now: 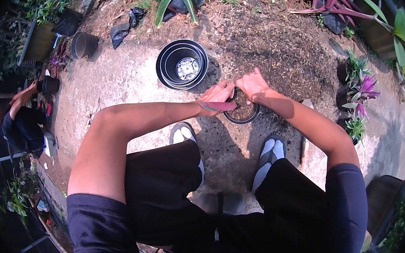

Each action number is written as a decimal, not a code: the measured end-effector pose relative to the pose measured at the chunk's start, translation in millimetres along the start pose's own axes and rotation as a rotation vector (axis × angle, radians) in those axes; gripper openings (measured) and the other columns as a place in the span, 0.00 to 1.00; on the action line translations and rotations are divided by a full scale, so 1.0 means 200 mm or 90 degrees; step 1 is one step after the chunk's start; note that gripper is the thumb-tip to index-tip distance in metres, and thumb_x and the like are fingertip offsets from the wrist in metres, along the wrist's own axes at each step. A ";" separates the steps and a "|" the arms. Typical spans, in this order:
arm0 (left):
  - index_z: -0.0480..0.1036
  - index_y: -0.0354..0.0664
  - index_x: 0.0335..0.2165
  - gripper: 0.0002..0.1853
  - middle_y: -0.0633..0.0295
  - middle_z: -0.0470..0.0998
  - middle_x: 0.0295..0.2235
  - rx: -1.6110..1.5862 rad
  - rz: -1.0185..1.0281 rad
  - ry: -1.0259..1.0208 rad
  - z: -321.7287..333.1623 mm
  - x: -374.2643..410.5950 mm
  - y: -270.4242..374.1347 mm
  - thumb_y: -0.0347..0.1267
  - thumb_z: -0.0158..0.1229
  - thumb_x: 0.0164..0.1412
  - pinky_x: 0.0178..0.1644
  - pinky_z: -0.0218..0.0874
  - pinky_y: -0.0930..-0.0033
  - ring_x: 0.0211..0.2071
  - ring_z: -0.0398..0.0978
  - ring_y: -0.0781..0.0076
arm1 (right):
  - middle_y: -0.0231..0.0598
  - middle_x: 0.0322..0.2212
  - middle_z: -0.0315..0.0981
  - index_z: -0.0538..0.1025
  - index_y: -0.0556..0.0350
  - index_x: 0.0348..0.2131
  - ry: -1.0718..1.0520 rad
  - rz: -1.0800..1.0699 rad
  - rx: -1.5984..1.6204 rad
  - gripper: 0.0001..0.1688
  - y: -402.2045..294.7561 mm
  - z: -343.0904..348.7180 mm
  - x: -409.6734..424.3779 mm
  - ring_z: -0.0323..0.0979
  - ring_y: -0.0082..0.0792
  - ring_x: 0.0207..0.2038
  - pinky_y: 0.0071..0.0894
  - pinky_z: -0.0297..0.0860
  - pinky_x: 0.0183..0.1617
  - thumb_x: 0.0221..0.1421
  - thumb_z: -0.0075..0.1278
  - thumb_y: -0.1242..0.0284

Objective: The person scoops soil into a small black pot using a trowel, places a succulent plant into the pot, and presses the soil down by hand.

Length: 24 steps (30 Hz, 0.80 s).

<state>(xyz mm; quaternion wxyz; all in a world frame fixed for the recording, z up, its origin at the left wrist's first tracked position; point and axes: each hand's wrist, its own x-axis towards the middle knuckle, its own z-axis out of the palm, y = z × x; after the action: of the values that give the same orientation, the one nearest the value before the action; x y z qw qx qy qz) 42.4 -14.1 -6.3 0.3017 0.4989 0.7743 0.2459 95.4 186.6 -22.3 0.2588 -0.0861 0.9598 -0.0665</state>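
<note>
A round black plastic pot (pixel 240 122) holding dark soil (pixel 242 110) stands on the ground between my feet and my hands. My left hand (pixel 217 93) is at the pot's left rim, its fingers bent toward the soil. A purple leaf with a green edge (pixel 218 106) lies across that wrist; where it attaches is hidden. At the far rim, my right hand (pixel 252 85) has curled fingers, with one digit reaching down inside the pot. Whether either hand grips anything cannot be made out. Nested black plastic pots (pixel 181 65) stand just beyond my left hand.
A trowel-like tool (pixel 305 136) lies right of my foot. Potted purple and green plants (pixel 361 92) line the right side. Dry plant litter (pixel 279 46) covers the ground ahead. An empty pot (pixel 84 45) stands left; farther left, another person (pixel 23 124) holds a black pot (pixel 50 85).
</note>
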 end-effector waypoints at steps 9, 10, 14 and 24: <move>0.56 0.39 0.46 0.29 0.41 0.71 0.45 0.011 -0.078 0.009 0.01 0.04 0.01 0.35 0.67 0.54 0.46 0.64 0.40 0.46 0.73 0.30 | 0.45 0.43 0.81 0.79 0.49 0.47 -0.053 -0.010 0.029 0.42 -0.01 -0.13 0.01 0.76 0.49 0.54 0.68 0.55 0.67 0.28 0.79 0.66; 0.56 0.39 0.46 0.30 0.41 0.71 0.44 -0.001 -0.072 0.001 -0.01 0.03 0.02 0.35 0.67 0.54 0.45 0.64 0.40 0.45 0.73 0.30 | 0.44 0.42 0.81 0.78 0.49 0.47 -0.018 0.001 0.043 0.40 0.01 -0.11 0.01 0.77 0.49 0.53 0.67 0.56 0.66 0.30 0.78 0.67; 0.57 0.40 0.46 0.29 0.42 0.72 0.45 -0.015 -0.039 0.018 -0.02 0.00 0.02 0.38 0.66 0.56 0.47 0.65 0.41 0.45 0.74 0.31 | 0.44 0.39 0.82 0.80 0.49 0.42 0.004 -0.012 0.001 0.28 -0.04 -0.08 0.02 0.80 0.47 0.48 0.65 0.59 0.66 0.39 0.73 0.70; 0.56 0.39 0.46 0.29 0.38 0.72 0.44 -0.007 -0.040 0.040 0.01 0.01 -0.01 0.39 0.65 0.58 0.45 0.63 0.39 0.45 0.72 0.27 | 0.48 0.39 0.83 0.81 0.54 0.42 0.020 -0.040 0.003 0.20 -0.02 -0.09 0.03 0.81 0.50 0.47 0.63 0.69 0.57 0.47 0.65 0.70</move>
<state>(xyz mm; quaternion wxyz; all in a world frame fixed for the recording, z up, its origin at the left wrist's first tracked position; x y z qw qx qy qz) 41.8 -13.8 -9.5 0.2873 0.4645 0.7976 0.2559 81.6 183.5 -9.8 0.2416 -0.1149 0.9604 -0.0780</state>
